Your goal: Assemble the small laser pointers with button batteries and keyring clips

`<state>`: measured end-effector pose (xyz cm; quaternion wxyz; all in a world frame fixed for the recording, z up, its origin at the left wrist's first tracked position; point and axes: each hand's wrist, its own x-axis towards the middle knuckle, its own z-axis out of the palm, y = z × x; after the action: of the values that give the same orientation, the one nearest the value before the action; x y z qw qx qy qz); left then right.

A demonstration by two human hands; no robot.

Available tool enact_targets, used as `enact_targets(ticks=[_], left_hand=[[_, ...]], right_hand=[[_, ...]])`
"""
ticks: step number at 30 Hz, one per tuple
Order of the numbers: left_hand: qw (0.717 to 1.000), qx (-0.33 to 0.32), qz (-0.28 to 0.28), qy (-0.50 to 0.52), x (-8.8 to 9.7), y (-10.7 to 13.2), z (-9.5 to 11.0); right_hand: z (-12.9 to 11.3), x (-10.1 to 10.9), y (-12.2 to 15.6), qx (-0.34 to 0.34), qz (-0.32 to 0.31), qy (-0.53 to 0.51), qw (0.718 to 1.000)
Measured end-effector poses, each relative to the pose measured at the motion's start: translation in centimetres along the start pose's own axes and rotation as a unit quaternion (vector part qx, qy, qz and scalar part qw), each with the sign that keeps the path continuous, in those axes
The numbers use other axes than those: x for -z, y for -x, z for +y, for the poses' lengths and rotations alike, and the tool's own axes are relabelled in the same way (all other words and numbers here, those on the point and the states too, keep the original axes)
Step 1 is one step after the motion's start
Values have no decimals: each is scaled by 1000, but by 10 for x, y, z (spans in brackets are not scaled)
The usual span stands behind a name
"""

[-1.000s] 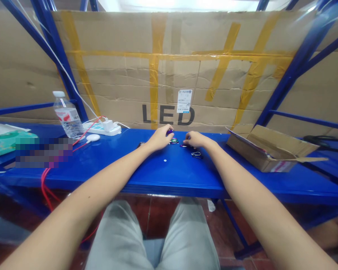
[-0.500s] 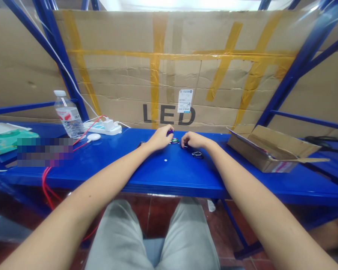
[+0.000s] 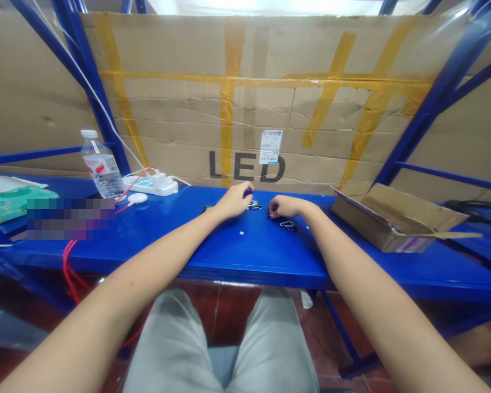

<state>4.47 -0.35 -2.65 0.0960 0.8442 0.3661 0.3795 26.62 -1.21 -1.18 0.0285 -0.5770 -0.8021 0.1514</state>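
Note:
My left hand [image 3: 234, 201] is closed round a shiny purple piece [image 3: 248, 193], too small to name. Just below its fingers lies a little cluster of shiny green and purple metallic pieces [image 3: 255, 205]. To the right, the curled fingers of my right hand [image 3: 285, 206] pinch close to the table, with a small purple metallic piece [image 3: 270, 217] at their tips. Under that hand rests a silver carabiner [image 3: 287, 224] with a black part attached. A dark object [image 3: 205, 209] is partly hidden behind my left wrist.
An open cardboard box [image 3: 393, 218] stands on the blue table [image 3: 253, 256] at right. On the left are a water bottle [image 3: 102, 166], a power strip [image 3: 166, 188], a white round charger [image 3: 137, 198], red cables and a green packet [image 3: 20, 202]. A large LED carton [image 3: 180, 120] rises behind.
My right hand has shifted slightly right, away from the metallic cluster, and the purple piece shows more at its fingertips. My left hand stays in place.

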Motion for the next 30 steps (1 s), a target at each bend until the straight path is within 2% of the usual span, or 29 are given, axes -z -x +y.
enact_targets(ticks=[2, 4, 7, 10, 12, 14, 17, 21, 30], left_hand=[[1000, -2, -1, -1, -1, 0, -1], [1000, -4, 0, 1, -1, 0, -1], [1000, 0, -10, -1, -2, 0, -1], [999, 16, -35, -24, -1, 1, 0], [996, 29, -51, -61, 2, 1, 0], [991, 32, -69, -107, 8, 2, 0], [984, 9, -99, -146, 17, 4, 0], [980, -25, -128, -151, 23, 4, -3], [981, -32, -150, -115, 21, 2, -9]], right_hand=[[-2, -3, -1, 4, 31, -16, 999], [-7, -6, -2, 8, 92, -88, 992], [-17, -8, -3, 16, 169, -220, 961], [-23, -13, -7, 51, 216, -239, 945], [-24, -18, -10, 76, 212, -211, 951], [-25, -23, -11, 101, 180, -190, 960], [-26, -29, -10, 130, 154, -192, 960], [-29, -33, -8, 159, 178, -174, 955], [-35, -37, -10, 178, 199, -175, 948]])
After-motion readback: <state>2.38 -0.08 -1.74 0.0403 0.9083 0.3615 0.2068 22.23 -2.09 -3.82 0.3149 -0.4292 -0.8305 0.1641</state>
